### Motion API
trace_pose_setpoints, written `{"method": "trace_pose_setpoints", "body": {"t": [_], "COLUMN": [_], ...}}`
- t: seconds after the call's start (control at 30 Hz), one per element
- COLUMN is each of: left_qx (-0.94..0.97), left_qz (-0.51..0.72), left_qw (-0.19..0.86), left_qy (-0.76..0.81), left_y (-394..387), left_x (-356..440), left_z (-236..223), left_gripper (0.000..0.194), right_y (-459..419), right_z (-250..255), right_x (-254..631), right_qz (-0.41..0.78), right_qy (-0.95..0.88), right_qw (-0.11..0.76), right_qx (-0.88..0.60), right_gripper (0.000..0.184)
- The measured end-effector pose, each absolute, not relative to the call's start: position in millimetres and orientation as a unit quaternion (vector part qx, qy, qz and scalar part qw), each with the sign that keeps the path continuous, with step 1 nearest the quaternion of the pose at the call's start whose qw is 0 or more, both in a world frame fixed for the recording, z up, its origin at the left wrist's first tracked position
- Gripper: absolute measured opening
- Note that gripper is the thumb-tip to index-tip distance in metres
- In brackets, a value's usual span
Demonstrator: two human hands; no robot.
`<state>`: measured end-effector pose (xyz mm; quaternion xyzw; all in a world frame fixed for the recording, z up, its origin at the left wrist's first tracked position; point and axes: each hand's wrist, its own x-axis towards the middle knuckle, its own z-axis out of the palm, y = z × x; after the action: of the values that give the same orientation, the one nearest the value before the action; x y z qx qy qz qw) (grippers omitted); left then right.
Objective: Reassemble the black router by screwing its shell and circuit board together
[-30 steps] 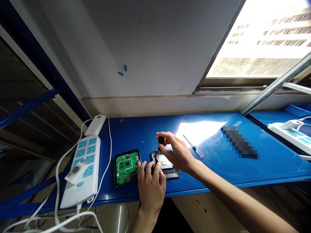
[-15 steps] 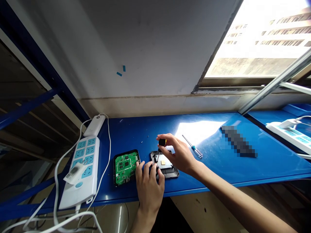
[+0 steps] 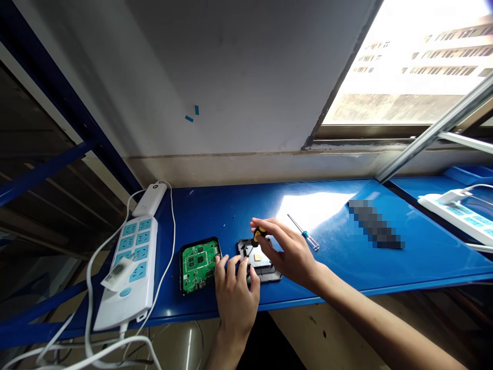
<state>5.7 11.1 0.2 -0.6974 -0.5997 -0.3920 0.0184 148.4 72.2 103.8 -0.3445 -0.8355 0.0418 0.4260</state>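
My right hand (image 3: pixel 295 252) pinches the black-and-yellow handle of a screwdriver (image 3: pixel 259 235) between thumb and fingers. Its shaft slants down to the left side of a black plastic cover (image 3: pixel 275 276), which has a silvery plate (image 3: pixel 265 257) with a small yellowish pad (image 3: pixel 257 257) inside. My left hand (image 3: pixel 236 293) lies palm down with fingers spread, its fingertips at the cover's left edge and close to the screwdriver tip. Left of that hand is a green circuit board (image 3: pixel 199 264) in a black casing, its right edge partly behind my fingers.
Right of the cover lies a second screwdriver (image 3: pixel 306 235) with a clear and blue handle. Tiny screws (image 3: pixel 224 225) sit behind the board. A white power strip (image 3: pixel 129 288) with cables runs along the left, and a blurred dark object (image 3: pixel 375 224) lies at right.
The screwdriver handle has tilted, showing more yellow, and my right fingers have shifted around it. My left hand keeps its place at the cover; the view has moved slightly.
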Motion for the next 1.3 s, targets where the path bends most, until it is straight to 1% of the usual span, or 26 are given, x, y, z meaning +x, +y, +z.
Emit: {"method": "trace_pose_setpoints", "body": {"t": [0.1, 0.17, 0.23, 0.3, 0.33, 0.37, 0.43, 0.53, 0.6, 0.63, 0.73, 0.77, 0.8, 0.93, 0.97, 1.03, 1.07, 1.13, 1.2, 1.27, 1.3], "left_qx": [-0.698, -0.698, -0.698, -0.697, -0.697, -0.697, -0.697, -0.696, -0.696, -0.695, -0.694, -0.694, -0.693, -0.692, -0.693, -0.693, -0.694, -0.693, -0.693, -0.692, -0.693], "left_qz": [-0.39, -0.389, -0.389, -0.39, -0.39, -0.391, -0.392, -0.393, -0.393, -0.393, -0.396, -0.397, -0.398, -0.396, -0.395, -0.393, -0.393, -0.393, -0.394, -0.395, -0.395], "left_qw": [0.019, 0.018, 0.018, 0.019, 0.02, 0.02, 0.02, 0.019, 0.019, 0.019, 0.02, 0.02, 0.02, 0.016, 0.014, 0.011, 0.01, 0.008, 0.008, 0.009, 0.009], "left_qy": [-0.6, -0.601, -0.601, -0.601, -0.601, -0.601, -0.6, -0.601, -0.601, -0.601, -0.601, -0.601, -0.601, -0.603, -0.604, -0.604, -0.604, -0.603, -0.604, -0.604, -0.603], "left_y": [11, 11, 11, 11, 11, 12, 12, 12, 12, 12, 11, 11, 11, 11, 10, 10, 10, 10, 11, 11, 11], "left_x": [6, 6, 6, 6, 6, 6, 6, 6, 6, 6, 6, 6, 6, 6, 5, 5, 5, 6, 6, 6, 6], "left_z": [-1, -1, -1, 0, 0, 0, -1, -1, -1, 0, 1, 2, 2, 3, 3, 3, 3, 2, 2, 2, 2], "left_gripper": [0.02, 0.02, 0.02, 0.02, 0.02, 0.02, 0.02, 0.02, 0.02, 0.02, 0.02, 0.019, 0.019, 0.02, 0.021, 0.021, 0.021, 0.02, 0.02, 0.02, 0.02], "right_y": [73, 72, 70, 67, 67, 67, 68, 70, 70, 69, 66, 66, 66, 69, 69, 68, 67, 66, 65, 66, 67], "right_z": [103, 103, 105, 108, 109, 111, 114, 114, 114, 114, 115, 116, 117, 118, 118, 119, 120, 121, 121, 119, 118], "right_x": [149, 150, 151, 152, 153, 153, 153, 153, 152, 152, 149, 148, 147, 144, 144, 144, 145, 146, 147, 147, 146], "right_qz": [-0.006, -0.009, 0.02, 0.052, 0.058, 0.054, 0.032, 0.007, 0.01, 0.019, 0.047, 0.045, 0.034, -0.049, -0.057, -0.037, -0.013, 0.037, 0.057, 0.035, 0.014], "right_qy": [-0.829, -0.828, -0.833, -0.84, -0.843, -0.846, -0.843, -0.832, -0.833, -0.836, -0.851, -0.856, -0.859, -0.845, -0.843, -0.846, -0.849, -0.859, -0.867, -0.868, -0.866], "right_qw": [0.428, 0.425, 0.417, 0.41, 0.407, 0.405, 0.403, 0.408, 0.408, 0.405, 0.389, 0.384, 0.378, 0.376, 0.377, 0.372, 0.364, 0.348, 0.344, 0.349, 0.351], "right_qx": [-0.361, -0.366, -0.364, -0.352, -0.346, -0.344, -0.355, -0.376, -0.374, -0.37, -0.348, -0.343, -0.343, -0.378, -0.38, -0.381, -0.382, -0.373, -0.357, -0.352, -0.357], "right_gripper": [0.024, 0.022, 0.029, 0.044, 0.049, 0.05, 0.044, 0.029, 0.025, 0.027, 0.046, 0.049, 0.048, 0.029, 0.029, 0.028, 0.03, 0.045, 0.053, 0.048, 0.041]}}
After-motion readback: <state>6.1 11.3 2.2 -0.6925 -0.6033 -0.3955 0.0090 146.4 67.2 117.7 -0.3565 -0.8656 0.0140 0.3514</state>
